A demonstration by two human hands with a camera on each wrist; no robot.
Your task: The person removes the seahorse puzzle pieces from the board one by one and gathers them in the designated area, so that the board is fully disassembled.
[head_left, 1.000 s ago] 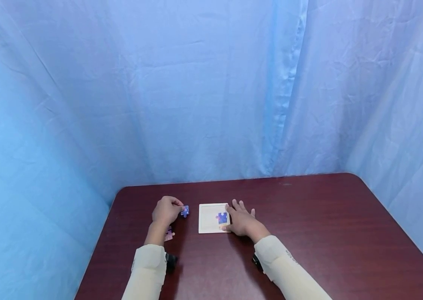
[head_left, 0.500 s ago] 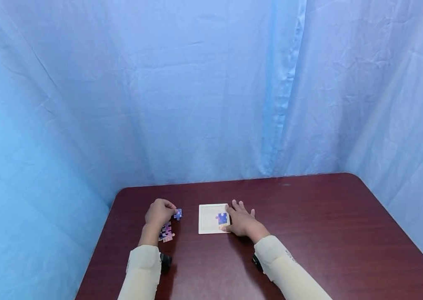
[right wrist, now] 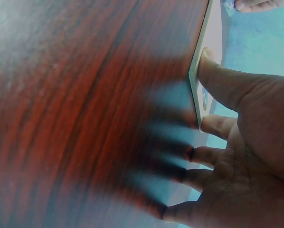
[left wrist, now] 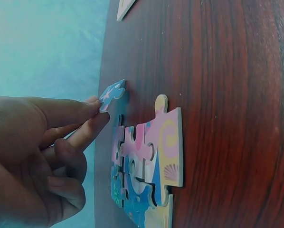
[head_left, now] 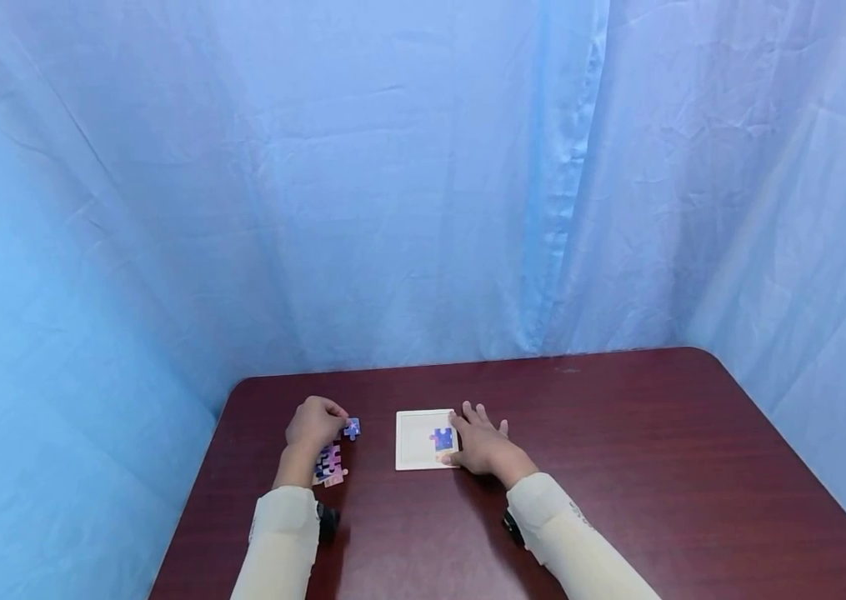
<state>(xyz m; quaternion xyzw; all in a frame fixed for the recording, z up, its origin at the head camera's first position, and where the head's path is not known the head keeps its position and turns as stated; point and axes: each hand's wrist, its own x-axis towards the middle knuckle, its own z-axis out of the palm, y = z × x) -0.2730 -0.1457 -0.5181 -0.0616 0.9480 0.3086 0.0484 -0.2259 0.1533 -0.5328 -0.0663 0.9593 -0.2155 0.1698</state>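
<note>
My left hand (head_left: 315,422) pinches a small blue jigsaw piece (left wrist: 111,95) with a pale star between thumb and index finger. It is held tilted, above the far end of a cluster of jigsaw pieces (left wrist: 165,137) on the table. Those pieces are pink, blue and yellow and lie close together; in the head view my left hand and wrist partly cover them. My right hand (head_left: 484,443) lies spread at the right edge of a square cream puzzle tray (head_left: 413,443), thumb and index finger resting on its rim. Inside the tray's right side sits a blue-purple piece (head_left: 443,438), partly hidden below by my thumb.
The dark red wooden table (head_left: 618,467) reaches beyond both hands, its far edge against a light blue curtain (head_left: 407,183). Bare tabletop separates the loose pieces from the tray. A black wrist camera (head_left: 328,522) sits under my left cuff.
My left hand has moved left, away from the tray, with the pinched piece, mostly in the first half second. More of the loose pieces now show. My right hand stays on the tray.
</note>
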